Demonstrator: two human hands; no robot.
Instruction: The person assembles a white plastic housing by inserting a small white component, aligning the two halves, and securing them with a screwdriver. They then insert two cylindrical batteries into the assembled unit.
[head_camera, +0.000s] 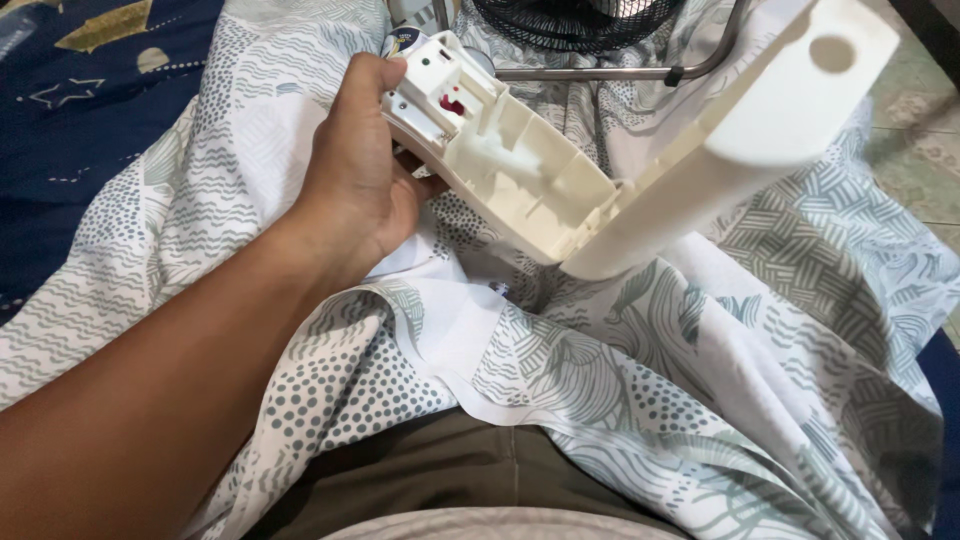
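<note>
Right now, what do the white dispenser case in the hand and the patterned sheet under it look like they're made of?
The dispenser case, held open by the left hand, looks like moulded hard plastic: cream-white, smooth, faintly glossy, with thin ribs inside. The patterned sheet looks like thin woven fabric, likely cotton or a blend: matte, soft creases and folds.
</note>
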